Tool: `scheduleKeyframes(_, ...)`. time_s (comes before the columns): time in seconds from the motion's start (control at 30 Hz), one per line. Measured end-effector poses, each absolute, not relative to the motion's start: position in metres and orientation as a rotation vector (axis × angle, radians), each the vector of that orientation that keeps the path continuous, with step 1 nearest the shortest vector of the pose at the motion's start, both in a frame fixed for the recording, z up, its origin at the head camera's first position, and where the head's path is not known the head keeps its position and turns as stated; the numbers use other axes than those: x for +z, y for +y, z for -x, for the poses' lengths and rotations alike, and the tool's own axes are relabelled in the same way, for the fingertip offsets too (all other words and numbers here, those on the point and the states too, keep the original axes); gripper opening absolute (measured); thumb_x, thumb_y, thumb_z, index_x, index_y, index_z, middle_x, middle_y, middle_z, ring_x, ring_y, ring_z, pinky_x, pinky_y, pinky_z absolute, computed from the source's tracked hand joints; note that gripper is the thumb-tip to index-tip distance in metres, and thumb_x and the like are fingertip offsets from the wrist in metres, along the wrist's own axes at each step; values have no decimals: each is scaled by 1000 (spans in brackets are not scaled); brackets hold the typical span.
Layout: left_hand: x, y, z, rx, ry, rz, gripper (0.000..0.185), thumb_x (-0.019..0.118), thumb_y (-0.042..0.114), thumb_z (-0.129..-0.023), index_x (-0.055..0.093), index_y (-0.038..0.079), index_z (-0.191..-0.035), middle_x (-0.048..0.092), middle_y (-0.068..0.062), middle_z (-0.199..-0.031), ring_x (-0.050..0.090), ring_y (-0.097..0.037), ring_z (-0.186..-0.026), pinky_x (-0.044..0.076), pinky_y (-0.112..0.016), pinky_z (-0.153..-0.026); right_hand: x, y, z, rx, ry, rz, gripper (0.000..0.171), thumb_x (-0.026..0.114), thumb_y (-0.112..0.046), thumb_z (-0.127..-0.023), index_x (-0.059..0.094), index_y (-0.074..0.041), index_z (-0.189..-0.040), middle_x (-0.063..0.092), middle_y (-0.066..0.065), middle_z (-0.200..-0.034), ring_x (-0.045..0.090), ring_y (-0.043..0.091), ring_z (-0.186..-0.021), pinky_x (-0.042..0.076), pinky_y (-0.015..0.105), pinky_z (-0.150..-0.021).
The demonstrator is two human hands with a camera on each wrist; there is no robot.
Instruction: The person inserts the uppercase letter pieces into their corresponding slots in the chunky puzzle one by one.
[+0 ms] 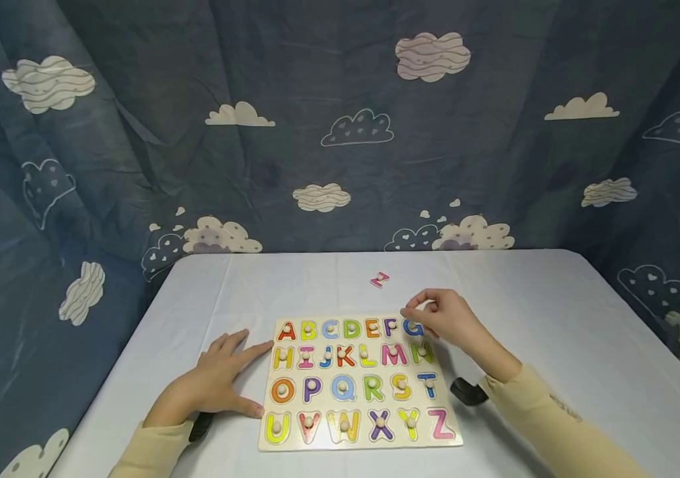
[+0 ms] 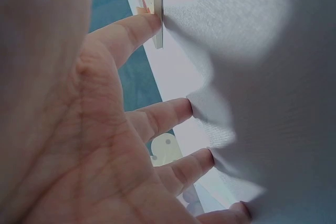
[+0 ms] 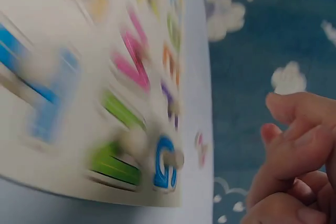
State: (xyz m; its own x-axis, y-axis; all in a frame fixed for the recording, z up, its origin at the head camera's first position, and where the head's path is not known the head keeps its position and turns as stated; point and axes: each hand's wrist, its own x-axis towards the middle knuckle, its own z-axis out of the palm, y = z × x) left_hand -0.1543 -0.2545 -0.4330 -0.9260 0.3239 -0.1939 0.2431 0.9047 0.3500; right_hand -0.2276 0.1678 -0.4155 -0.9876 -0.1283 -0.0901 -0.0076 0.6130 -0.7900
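A wooden alphabet puzzle board [image 1: 354, 398] lies flat on the table, its colorful letter pieces fitted with round knobs. The Z space [image 1: 440, 424] at its near right corner shows pink and has no knob. Beyond the board's far edge lies a loose pink letter Z piece [image 1: 379, 279]. My left hand [image 1: 214, 382] is spread flat beside the board, thumb and index finger touching its left edge. Over the far right corner, near the blue letter G [image 1: 413, 327], hovers my right hand [image 1: 450, 322]. Its fingers [image 3: 299, 150] are loosely bent, with nothing seen between them.
A white cloth covers the table [image 1: 244, 285]. Behind and beside it hangs a dark blue curtain [image 1: 292, 159] with cloud prints. Dark wrist devices show beneath both forearms, one of them a black camera [image 1: 468, 392] at the right sleeve.
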Motion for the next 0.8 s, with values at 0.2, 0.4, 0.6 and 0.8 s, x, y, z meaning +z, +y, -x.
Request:
scheduleKeyframes(0.2, -434, -254, 151, 496, 2811, -423, 119, 99, 63, -61, 48, 27, -162, 32, -30, -170, 28, -64, -153, 27, -92, -109, -435, 155, 295, -1371, 2714, 18, 31, 79, -29, -97, 72, -2, -109, 53, -4, -55, 47, 10, -50, 38, 26, -52)
scheduleKeyframes(0.4, -434, -253, 152, 507, 2811, -437, 119, 98, 64, -61, 47, 28, -163, 31, -29, -170, 27, -67, -152, 26, -92, -110, -446, 146, 326, -1485, 2569, -59, 31, 77, -28, -99, 70, -3, -117, 57, -4, -65, 46, 7, -54, 41, 23, -55)
scheduleKeyframes(0.6, -433, -254, 152, 500, 2817, -437, 119, 99, 63, -61, 48, 28, -162, 31, -29, -171, 26, -68, -152, 26, -92, -110, -457, 141, 343, -1483, 2537, -163, 33, 80, -29, -97, 70, -4, -115, 58, -6, -64, 49, 5, -54, 39, 22, -51)
scheduleKeyframes(0.8, -432, -254, 153, 508, 2816, -426, 119, 99, 62, -60, 48, 28, -162, 31, -29, -171, 26, -68, -153, 24, -92, -110, -465, 133, 354, -1410, 2622, -190, 30, 85, -29, -93, 71, -6, -105, 58, -6, -60, 49, 7, -50, 38, 24, -50)
